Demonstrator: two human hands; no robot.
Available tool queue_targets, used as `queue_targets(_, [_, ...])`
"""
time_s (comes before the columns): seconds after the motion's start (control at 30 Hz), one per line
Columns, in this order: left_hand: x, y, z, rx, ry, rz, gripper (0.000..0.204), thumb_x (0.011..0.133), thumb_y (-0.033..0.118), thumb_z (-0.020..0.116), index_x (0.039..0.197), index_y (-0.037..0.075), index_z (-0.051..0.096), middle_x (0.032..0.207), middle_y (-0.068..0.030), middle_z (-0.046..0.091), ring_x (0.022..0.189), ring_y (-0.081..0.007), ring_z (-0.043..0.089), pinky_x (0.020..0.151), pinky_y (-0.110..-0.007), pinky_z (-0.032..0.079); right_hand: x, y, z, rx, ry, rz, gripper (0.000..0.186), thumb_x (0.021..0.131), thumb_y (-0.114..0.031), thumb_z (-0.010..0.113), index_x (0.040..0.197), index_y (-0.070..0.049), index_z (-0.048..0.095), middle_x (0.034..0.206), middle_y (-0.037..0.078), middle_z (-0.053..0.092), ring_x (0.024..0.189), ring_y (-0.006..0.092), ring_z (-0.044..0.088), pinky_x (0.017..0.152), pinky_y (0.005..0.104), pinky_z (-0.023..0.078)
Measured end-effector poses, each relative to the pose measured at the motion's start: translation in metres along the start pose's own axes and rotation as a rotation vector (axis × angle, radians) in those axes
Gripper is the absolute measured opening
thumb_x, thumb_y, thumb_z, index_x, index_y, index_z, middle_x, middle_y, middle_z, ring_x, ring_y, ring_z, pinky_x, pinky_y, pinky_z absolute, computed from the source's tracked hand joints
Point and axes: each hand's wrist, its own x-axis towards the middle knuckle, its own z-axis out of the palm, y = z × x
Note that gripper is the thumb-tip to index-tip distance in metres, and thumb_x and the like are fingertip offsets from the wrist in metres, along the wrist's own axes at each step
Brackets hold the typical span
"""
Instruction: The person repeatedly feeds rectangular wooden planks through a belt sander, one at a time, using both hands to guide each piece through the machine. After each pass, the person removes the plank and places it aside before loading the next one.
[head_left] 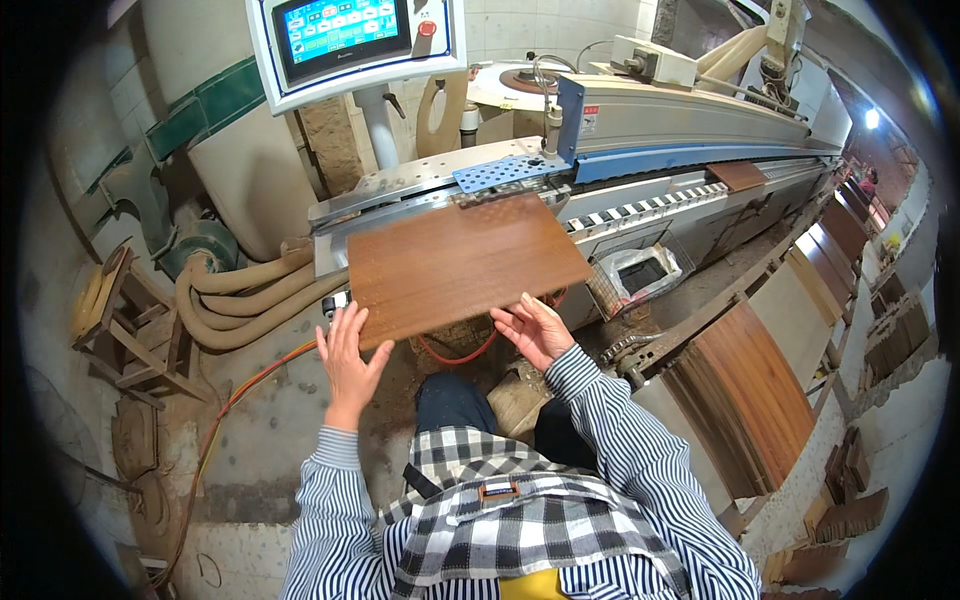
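Before me, the left hand (347, 362) is spread at the brown board's (460, 262) corner, the right hand (537, 332) (fingers parted) at its near edge

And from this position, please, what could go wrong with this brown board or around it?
The brown board could turn or slip, since the left hand and the right hand are both at its near side. Its far edge might knock the blue perforated plate, which lies close beyond it. The orange line across the floor at left might catch a foot.
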Motion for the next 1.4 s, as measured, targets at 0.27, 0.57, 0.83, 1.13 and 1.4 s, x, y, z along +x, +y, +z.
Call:
queue_targets(0.27, [0.058,-0.016,0.01,0.045,-0.05,-0.152,0.064,0.082,0.049,0.07,0.128,0.008,0.053,0.143,-0.0116,0.047,0.136,-0.0266,0.04,0.117,-0.055,0.01,-0.079,-0.011,-0.037,-0.414,0.046,0.018,0.041,0.097,-0.019,0.059,0.133,-0.001,0.053,0.114,0.014,0.067,0.1,0.0208,0.066,0.09,0.035,0.053])
queue_targets(0.57, [0.06,-0.026,0.028,0.051,0.047,-0.034,0.069,0.081,0.05,0.071,0.132,0.007,0.053,0.144,-0.0177,0.047,0.125,-0.0288,0.05,0.11,-0.044,0.026,-0.205,0.059,-0.125,-2.142,0.021,-0.4,0.031,0.083,-0.017,0.067,0.111,-0.003,0.069,0.121,0.015,0.063,0.117,0.0338,0.053,0.1,0.0474,0.042])
queue_targets(0.83, [0.06,-0.024,0.023,0.041,0.044,-0.037,0.063,0.082,0.044,0.07,0.132,0.009,0.053,0.144,-0.0161,0.049,0.124,-0.0292,0.051,0.109,-0.042,0.027,-0.196,0.058,-0.127,-1.992,0.134,-0.416,0.019,0.082,-0.01,0.065,0.098,-0.002,0.071,0.111,0.012,0.067,0.109,0.0306,0.057,0.095,0.0455,0.042])
queue_targets(1.13, [0.055,-0.039,0.015,-0.078,0.012,0.009,0.059,0.082,0.038,0.072,0.13,0.008,0.055,0.142,-0.0157,0.05,0.125,-0.0307,0.05,0.111,-0.044,0.026,-0.195,0.058,-0.13,-1.95,0.157,-0.43,0.018,0.081,-0.011,0.066,0.097,-0.003,0.072,0.107,0.011,0.068,0.105,0.0293,0.058,0.093,0.0441,0.043])
queue_targets(1.4, [0.05,-0.043,0.001,-0.324,-0.023,-0.052,0.046,0.084,0.023,0.072,0.125,0.005,0.059,0.131,-0.0138,0.06,0.123,-0.0313,0.053,0.109,-0.043,0.035,-0.194,0.056,-0.127,-1.953,0.172,-0.387,0.018,0.083,-0.012,0.065,0.097,-0.003,0.072,0.107,0.01,0.068,0.107,0.0288,0.057,0.095,0.0438,0.042])
